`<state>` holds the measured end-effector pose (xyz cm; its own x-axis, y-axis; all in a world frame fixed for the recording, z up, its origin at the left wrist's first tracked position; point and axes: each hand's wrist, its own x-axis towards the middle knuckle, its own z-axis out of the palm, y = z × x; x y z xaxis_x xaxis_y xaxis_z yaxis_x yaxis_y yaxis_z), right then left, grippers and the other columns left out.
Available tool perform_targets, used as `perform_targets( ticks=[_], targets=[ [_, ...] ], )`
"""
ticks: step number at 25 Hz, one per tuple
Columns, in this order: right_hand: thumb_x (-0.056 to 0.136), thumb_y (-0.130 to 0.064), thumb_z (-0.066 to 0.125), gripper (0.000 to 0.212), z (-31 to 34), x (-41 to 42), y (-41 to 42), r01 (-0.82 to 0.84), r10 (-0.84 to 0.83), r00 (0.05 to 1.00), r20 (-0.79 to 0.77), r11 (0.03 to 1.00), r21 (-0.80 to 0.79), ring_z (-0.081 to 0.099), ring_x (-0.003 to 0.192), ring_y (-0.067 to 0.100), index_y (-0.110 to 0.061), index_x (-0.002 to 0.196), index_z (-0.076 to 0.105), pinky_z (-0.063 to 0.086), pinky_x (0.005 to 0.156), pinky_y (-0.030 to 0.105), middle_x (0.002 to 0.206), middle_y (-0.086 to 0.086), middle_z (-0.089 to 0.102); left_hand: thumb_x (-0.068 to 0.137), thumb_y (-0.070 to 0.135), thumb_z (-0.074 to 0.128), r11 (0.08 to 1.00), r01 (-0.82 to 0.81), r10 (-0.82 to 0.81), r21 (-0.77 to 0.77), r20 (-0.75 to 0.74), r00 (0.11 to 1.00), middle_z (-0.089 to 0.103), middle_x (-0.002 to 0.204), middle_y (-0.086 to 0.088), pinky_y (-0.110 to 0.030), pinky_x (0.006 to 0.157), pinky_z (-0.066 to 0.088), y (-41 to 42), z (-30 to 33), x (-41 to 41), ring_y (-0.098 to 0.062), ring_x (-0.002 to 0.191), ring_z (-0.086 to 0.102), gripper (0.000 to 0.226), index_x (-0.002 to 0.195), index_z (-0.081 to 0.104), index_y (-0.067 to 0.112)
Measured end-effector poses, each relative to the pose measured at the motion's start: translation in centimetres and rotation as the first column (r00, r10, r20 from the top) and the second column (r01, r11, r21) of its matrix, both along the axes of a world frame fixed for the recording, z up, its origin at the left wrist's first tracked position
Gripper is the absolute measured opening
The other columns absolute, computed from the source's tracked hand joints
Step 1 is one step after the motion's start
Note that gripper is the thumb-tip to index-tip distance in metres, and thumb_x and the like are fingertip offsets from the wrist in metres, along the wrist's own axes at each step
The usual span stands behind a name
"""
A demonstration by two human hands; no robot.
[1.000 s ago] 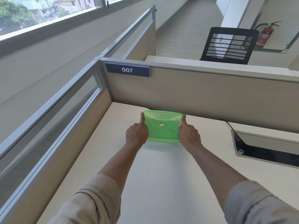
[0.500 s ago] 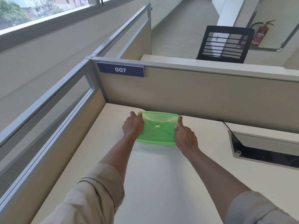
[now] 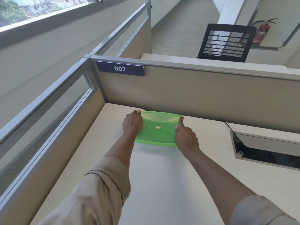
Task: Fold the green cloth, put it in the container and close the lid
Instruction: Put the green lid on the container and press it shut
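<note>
A translucent green container (image 3: 158,129) with its green lid on top rests on the white desk (image 3: 162,176), near the back partition. My left hand (image 3: 132,125) grips the container's left side, fingers curled over the far left corner. My right hand (image 3: 185,135) holds its right side, thumb stretched along the lid's right edge. The green cloth is not visible; the lid hides the inside.
A beige partition (image 3: 194,95) with a blue "007" sign (image 3: 120,68) rises just behind the container. A glazed partition (image 3: 53,114) runs along the desk's left. A cable hatch (image 3: 266,150) is sunk in the desk at right. A black mesh chair (image 3: 225,43) stands beyond.
My left hand has slid from the container's near left side up to its far left corner. The right hand stays on the right edge. The view has shifted slightly.
</note>
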<state>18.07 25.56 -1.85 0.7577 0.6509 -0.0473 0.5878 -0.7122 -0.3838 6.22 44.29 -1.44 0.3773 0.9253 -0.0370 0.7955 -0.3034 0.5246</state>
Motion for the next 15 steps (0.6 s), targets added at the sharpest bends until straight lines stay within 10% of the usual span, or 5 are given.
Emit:
perform_targets(
  ticks=[15],
  targets=[
    [0.103, -0.030, 0.026, 0.053, -0.13, 0.10, 0.08, -0.015, 0.014, 1.000, 0.025, 1.000, 0.009, 0.061, 0.087, 0.040, -0.019, 0.153, 0.011, 0.036, 0.065, 0.039, 0.093, 0.018, 0.065, 0.105, 0.039, 0.021, 0.999, 0.046, -0.046, 0.008, -0.019, 0.999, 0.064, 0.112, -0.026, -0.040, 0.076, 0.040, 0.74, -0.25, 0.35, -0.044, 0.101, 0.058, 0.055, 0.108, 0.065, 0.006]
  ],
)
